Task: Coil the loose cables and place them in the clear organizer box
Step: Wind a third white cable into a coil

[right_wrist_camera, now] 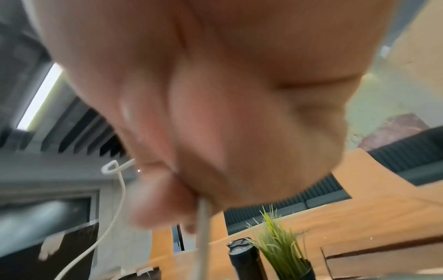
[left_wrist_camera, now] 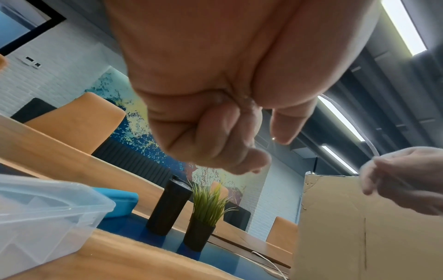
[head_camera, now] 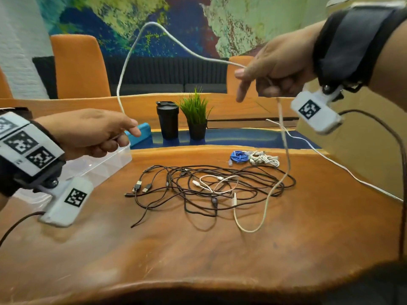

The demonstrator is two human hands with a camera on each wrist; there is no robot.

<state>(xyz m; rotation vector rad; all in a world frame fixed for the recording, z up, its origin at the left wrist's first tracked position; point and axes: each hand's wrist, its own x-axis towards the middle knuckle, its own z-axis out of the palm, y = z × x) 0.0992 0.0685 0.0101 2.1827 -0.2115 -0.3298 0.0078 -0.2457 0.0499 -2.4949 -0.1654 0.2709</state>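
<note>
A long white cable (head_camera: pixel 149 24) arcs high between my hands. My left hand (head_camera: pixel 125 137) pinches one end of it above the clear organizer box (head_camera: pixel 110 166); in the left wrist view its fingers (left_wrist_camera: pixel 239 151) are curled tight. My right hand (head_camera: pixel 259 84), raised at the right, grips the white cable (right_wrist_camera: pixel 202 227) in curled fingers, with the index finger pointing down. From there the cable hangs to the table and ends in a loop (head_camera: pixel 251 230). A tangle of black cables (head_camera: pixel 209 188) with small white ones lies mid-table.
A blue coiled cable (head_camera: pixel 239 156) and a white coiled cable (head_camera: pixel 264 159) lie behind the tangle. A black tumbler (head_camera: pixel 168 119) and a potted plant (head_camera: pixel 196 115) stand farther back. A cardboard box (head_camera: pixel 352 161) stands at the right, with a thin white wire (head_camera: pixel 330 160) beside it.
</note>
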